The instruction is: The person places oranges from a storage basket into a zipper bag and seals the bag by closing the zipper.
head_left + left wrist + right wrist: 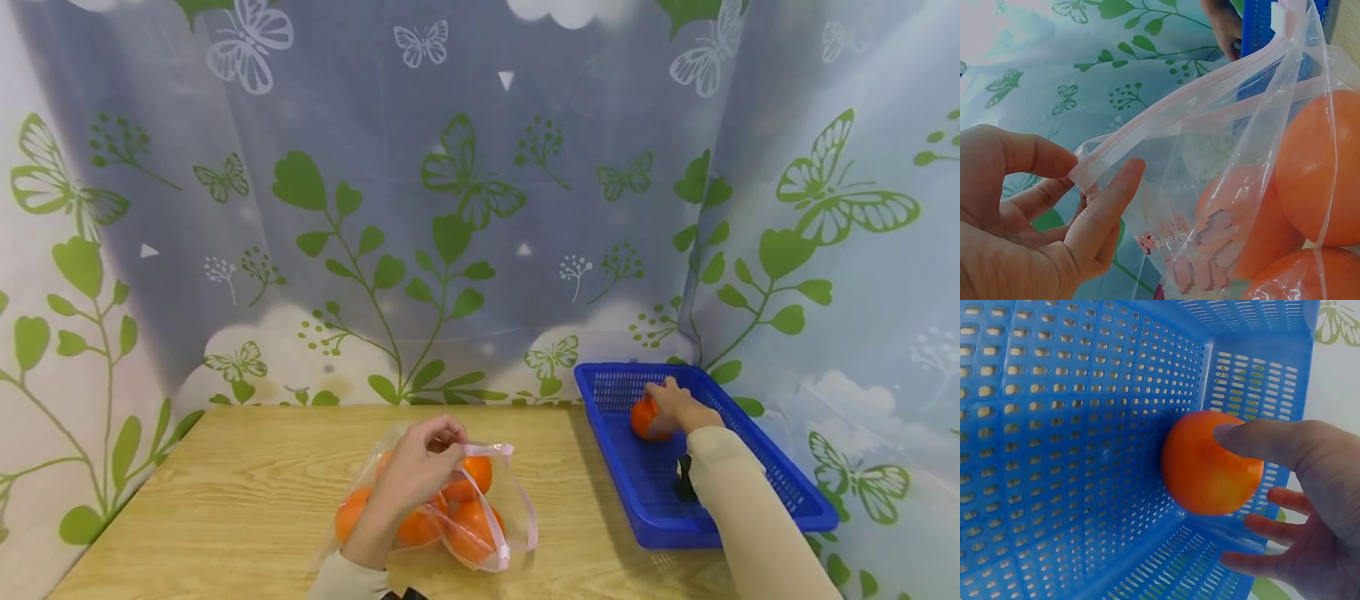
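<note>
My left hand (423,458) pinches the pink-edged rim of a clear zip bag (1129,134) between thumb and fingers. Several oranges (1316,169) lie inside this bag, which rests on the table with its mouth spread partly apart. Over at the right, my right hand (682,406) reaches into a blue plastic basket (626,492) and holds a single orange (1204,478) near its far end. The thumb lies across the orange in the right wrist view; three other fingers show around its lower side, and the index finger is hidden.
A wood-grain table (247,475) carries the bag and the basket. Behind and beside it hangs a curtain (480,333) printed with leaves and butterflies. The basket has raised, slotted walls and stands near the right-hand curtain. A white slider (1279,20) sits on the bag's zip.
</note>
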{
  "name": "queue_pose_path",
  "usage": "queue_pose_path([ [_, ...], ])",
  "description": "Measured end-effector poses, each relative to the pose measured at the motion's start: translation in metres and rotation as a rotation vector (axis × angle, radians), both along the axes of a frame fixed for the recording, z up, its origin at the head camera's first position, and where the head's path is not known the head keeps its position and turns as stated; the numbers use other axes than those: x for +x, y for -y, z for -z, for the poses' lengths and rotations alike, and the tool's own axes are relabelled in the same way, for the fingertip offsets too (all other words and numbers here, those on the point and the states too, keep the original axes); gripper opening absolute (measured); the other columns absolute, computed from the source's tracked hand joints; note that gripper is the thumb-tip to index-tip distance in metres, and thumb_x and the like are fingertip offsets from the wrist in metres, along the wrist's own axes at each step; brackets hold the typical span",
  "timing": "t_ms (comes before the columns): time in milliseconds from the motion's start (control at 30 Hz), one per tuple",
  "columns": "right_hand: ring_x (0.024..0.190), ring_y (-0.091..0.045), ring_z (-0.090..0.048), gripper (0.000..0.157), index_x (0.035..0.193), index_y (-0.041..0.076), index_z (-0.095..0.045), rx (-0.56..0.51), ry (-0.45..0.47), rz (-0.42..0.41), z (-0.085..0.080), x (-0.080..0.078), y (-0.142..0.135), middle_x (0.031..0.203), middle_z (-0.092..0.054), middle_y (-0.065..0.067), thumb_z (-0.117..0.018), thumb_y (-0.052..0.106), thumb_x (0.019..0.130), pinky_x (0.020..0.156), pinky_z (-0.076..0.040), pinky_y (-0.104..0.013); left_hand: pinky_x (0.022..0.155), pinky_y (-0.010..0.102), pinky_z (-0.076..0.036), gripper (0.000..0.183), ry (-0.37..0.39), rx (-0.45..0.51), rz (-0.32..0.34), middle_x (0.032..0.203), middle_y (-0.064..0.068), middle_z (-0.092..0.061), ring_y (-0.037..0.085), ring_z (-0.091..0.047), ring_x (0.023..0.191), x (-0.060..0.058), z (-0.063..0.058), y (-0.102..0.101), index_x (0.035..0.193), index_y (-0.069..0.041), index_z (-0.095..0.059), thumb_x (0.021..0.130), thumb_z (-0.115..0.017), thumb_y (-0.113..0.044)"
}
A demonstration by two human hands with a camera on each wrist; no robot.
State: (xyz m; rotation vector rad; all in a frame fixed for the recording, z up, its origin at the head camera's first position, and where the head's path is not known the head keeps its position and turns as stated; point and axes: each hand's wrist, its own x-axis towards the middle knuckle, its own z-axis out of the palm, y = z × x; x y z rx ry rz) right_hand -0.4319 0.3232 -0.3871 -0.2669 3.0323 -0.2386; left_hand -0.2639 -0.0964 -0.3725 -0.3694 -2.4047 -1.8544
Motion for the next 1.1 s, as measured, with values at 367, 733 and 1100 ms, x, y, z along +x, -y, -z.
queue_pose_path([
  [367, 0.103, -0.042, -0.058, 0.052, 0.127, -0.002, -0.061, 0.024, 0.032, 0.000, 0.0019, 0.0003, 0.0015, 0.122, -0.053, -0.030, -0.080, 0.010, 0.080, 0.083, -0.057, -0.058, 0.068, 0.036, -0.065, 0.009, -0.004, 0.004, 0.002, 0.091, 0.012, -0.064, 0.020, -0.062, 0.076, 0.0001, 0.0006, 0.0000, 0.095, -0.006, -0.067, 0.095, -0.059, -0.002],
  [733, 0.118, -0.044, -0.056, 0.059, 0.135, 0.001, -0.061, -0.033, 0.112, -0.001, 0.0078, -0.0003, 0.0012, 0.139, -0.055, -0.032, -0.079, 0.000, 0.078, 0.092, -0.058, -0.060, 0.068, 0.037, -0.065, 0.008, -0.004, 0.003, 0.003, 0.090, 0.012, -0.064, 0.020, -0.062, 0.076, 0.0002, 0.0009, 0.0003, 0.095, -0.005, -0.067, 0.095, -0.059, -0.002],
  [1100, 0.105, -0.038, -0.058, 0.052, 0.125, 0.002, -0.066, -0.031, 0.041, -0.109, -0.0002, -0.0004, 0.0052, 0.123, -0.062, -0.027, -0.080, 0.002, 0.074, 0.081, -0.060, -0.049, 0.068, 0.037, -0.065, 0.008, -0.003, -0.002, 0.000, 0.090, 0.011, -0.064, 0.020, -0.062, 0.076, 0.0002, 0.0005, -0.0002, 0.095, -0.005, -0.067, 0.095, -0.059, -0.002],
])
